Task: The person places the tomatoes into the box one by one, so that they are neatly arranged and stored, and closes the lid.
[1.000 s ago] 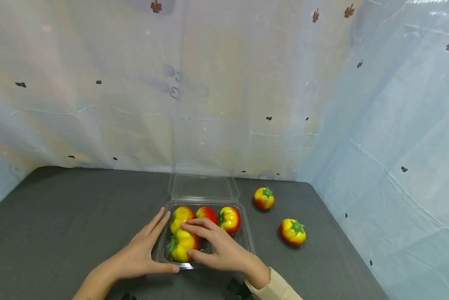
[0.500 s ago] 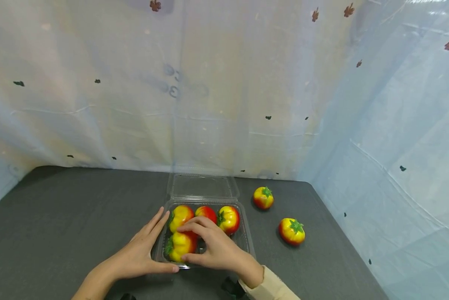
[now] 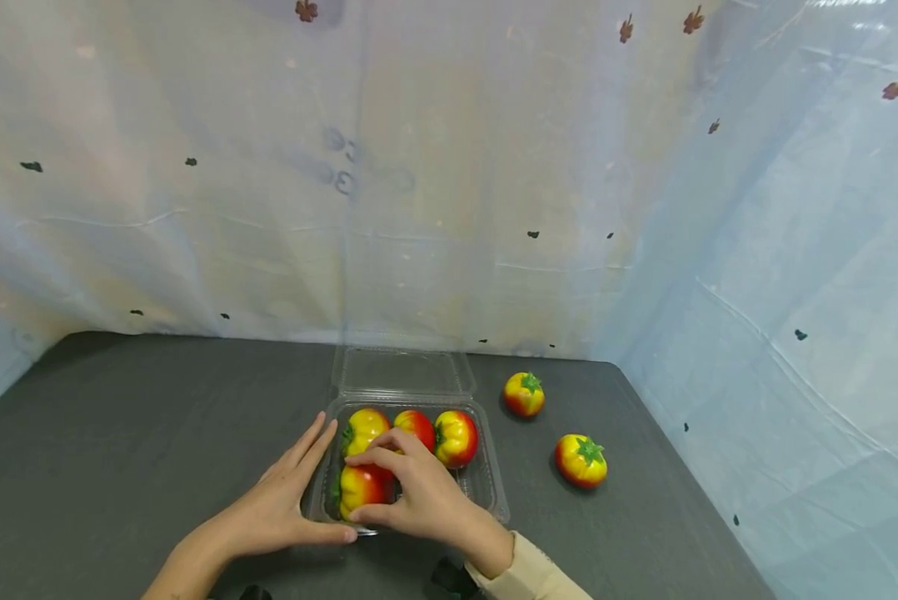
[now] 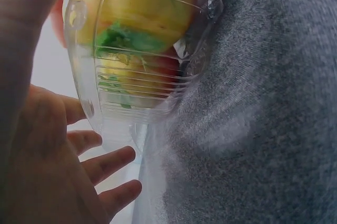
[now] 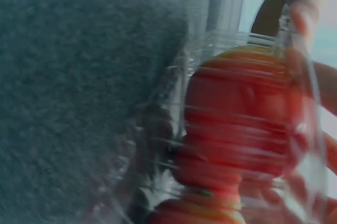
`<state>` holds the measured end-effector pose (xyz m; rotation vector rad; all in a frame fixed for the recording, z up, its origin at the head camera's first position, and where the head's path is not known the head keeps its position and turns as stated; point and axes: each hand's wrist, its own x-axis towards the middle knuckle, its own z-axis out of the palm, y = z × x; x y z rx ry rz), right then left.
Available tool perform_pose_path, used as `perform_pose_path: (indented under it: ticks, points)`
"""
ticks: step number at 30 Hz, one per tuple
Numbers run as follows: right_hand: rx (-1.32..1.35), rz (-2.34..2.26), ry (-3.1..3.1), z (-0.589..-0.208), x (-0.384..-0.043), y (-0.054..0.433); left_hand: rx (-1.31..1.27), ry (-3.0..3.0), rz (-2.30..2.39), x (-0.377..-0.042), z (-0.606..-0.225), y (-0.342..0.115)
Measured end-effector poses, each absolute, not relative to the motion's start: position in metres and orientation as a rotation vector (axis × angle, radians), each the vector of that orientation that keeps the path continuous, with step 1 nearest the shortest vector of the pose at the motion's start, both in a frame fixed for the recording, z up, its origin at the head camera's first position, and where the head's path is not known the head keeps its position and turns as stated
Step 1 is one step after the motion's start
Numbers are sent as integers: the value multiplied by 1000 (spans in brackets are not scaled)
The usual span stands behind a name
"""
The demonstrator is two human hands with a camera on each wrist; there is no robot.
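Note:
In the head view a clear plastic clamshell container point(image 3: 491, 475) lies with its lid point(image 3: 407, 371) folded back. Several red-and-yellow ribbed fruits with green leafy tops are in its base, among them a back-left fruit point(image 3: 366, 427), a back-middle fruit point(image 3: 416, 424) and a back-right fruit point(image 3: 456, 439). My right hand point(image 3: 426, 496) holds the front-left fruit point(image 3: 361, 490) between thumb and fingers, inside the container. My left hand point(image 3: 287, 504) frames the container's front-left corner, fingers straight along the left side, thumb at the front edge. The left wrist view shows its spread fingers point(image 4: 108, 163) beside the clear wall.
On the dark grey table point(image 3: 194, 417), two more such fruits stand right of the container, a farther fruit point(image 3: 524, 395) and a nearer fruit point(image 3: 581, 462). A pale plastic curtain point(image 3: 434, 167) hangs behind the table and along its right side.
My right hand has shifted a little to the left within the container. The front-left fruit has turned, with its green top now mostly out of sight and more red showing. My left hand stays in place.

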<state>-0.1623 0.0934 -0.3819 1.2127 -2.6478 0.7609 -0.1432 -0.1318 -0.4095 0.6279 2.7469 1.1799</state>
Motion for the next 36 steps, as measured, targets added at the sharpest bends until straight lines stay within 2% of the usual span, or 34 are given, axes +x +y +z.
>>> perform_pose_path:
  ticks: [5, 13, 18, 36]
  points:
    - [1190, 817, -2648, -388, -160, 93, 639, 2778, 1176, -142, -411, -132]
    - [1393, 1018, -2709, -385, -165, 106, 634, 2742, 1175, -142, -410, -129]
    - [1345, 1224, -2722, -383, -166, 106, 630, 2754, 1175, -144, -408, -128]
    - [1265, 1277, -2656, -391, -160, 111, 591, 2753, 1173, -142, -409, -127]
